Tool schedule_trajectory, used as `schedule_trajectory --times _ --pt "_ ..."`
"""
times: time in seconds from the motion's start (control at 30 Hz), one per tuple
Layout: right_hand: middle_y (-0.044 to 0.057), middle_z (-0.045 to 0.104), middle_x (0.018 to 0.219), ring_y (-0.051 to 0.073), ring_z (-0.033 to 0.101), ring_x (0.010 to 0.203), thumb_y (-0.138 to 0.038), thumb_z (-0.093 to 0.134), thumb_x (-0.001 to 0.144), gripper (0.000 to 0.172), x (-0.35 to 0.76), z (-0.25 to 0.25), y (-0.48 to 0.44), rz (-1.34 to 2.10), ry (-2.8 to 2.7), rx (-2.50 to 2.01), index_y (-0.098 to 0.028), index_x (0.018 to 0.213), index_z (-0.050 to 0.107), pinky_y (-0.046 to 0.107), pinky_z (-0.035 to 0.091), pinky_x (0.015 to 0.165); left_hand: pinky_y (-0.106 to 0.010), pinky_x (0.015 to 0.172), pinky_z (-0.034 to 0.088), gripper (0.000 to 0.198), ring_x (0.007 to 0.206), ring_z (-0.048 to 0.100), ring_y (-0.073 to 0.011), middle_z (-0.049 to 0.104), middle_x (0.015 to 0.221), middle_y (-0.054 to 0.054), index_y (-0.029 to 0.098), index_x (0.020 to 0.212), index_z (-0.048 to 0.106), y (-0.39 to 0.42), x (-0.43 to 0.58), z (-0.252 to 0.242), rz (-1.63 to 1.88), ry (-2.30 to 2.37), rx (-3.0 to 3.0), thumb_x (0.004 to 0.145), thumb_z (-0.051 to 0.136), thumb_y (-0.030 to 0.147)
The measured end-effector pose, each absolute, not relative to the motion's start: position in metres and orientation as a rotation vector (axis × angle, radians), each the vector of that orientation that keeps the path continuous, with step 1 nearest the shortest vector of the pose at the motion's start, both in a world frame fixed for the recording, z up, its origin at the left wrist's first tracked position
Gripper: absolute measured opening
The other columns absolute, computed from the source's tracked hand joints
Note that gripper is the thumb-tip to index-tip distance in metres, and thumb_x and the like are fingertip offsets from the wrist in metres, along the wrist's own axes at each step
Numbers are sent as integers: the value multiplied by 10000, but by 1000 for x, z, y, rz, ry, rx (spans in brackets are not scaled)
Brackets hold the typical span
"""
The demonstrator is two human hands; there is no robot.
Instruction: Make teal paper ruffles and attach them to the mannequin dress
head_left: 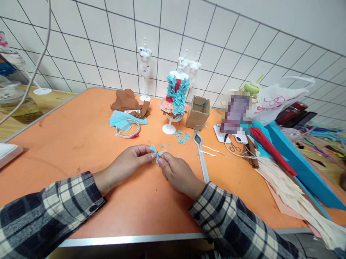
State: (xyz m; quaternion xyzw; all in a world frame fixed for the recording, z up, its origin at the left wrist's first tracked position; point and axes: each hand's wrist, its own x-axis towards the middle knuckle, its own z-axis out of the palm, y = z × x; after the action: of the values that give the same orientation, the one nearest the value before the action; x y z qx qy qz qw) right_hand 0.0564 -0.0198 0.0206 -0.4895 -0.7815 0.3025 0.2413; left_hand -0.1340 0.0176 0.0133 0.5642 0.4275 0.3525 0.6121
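Note:
Over the middle of the orange table (97, 211), a small light-blue bow (157, 155) is pinched between my two hands. My left hand (130, 160) grips its left side with thumb and fingers, and my right hand (179, 171) grips its right side. Just beyond lie several finished blue bows (182, 137) and tiny blue scraps. Behind them stands a miniature dress form (178, 92) covered in blue bows over red cloth, with a pink ruffle at the skirt. The fingertips partly hide the bow's centre.
A cardboard box (198, 112) and grey scissors-like tool (201, 154) stand and lie right of the bows. Brown cloth (127, 100), blue fabric (123, 120) and a roll of tape (128, 128) are at back left. Scissors (235, 147), cables and fabric strips (287, 183) crowd the right.

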Motion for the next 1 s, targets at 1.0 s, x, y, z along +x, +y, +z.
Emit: schedule_trajectory --times 1.0 --pt "-22 627 777 111 539 683 -386 740 724 330 55 17 -13 1051 -1761 -1259 -173 961 652 228 405 634 -221 543 352 159 563 478 -113 542 603 35 180 692 565 6 -131 24 574 1071 1887 762 588 321"
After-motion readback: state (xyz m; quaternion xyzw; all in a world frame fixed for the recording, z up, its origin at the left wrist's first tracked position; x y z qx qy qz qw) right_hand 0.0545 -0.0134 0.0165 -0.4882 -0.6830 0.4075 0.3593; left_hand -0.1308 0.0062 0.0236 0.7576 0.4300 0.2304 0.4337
